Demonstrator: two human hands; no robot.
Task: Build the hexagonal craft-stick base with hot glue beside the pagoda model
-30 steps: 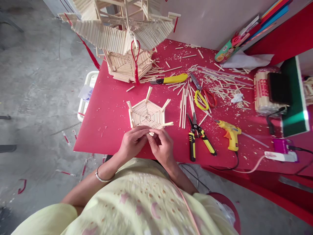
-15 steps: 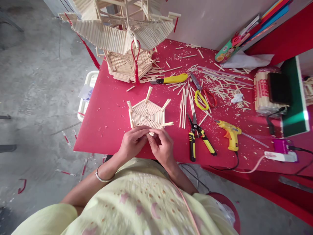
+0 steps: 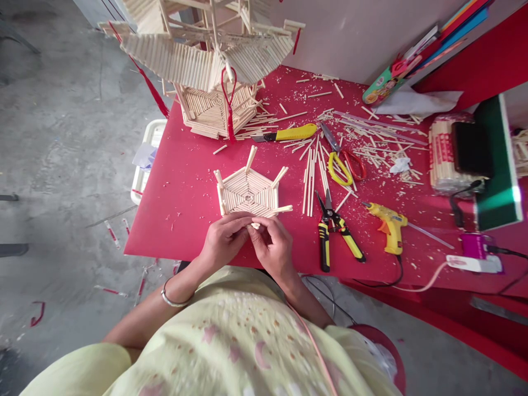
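Observation:
A hexagonal base of thin wooden sticks (image 3: 248, 190) lies on the red table, with short posts standing up at its corners. At its near edge my left hand (image 3: 226, 237) and my right hand (image 3: 272, 245) meet, fingertips pinched together. Between them shows the pale end of a post of wooden sticks (image 3: 256, 226), pressed by the fingers of both hands. The near side of the base is hidden behind my fingers.
Right of the base lie open pruning shears (image 3: 336, 231), loose sticks (image 3: 310, 184), scissors (image 3: 340, 159) and a yellow glue gun (image 3: 386, 225). Behind are a utility knife (image 3: 291, 133) and a large stick-built pagoda (image 3: 173, 58). A phone (image 3: 471, 148) rests on packed sticks (image 3: 440, 157).

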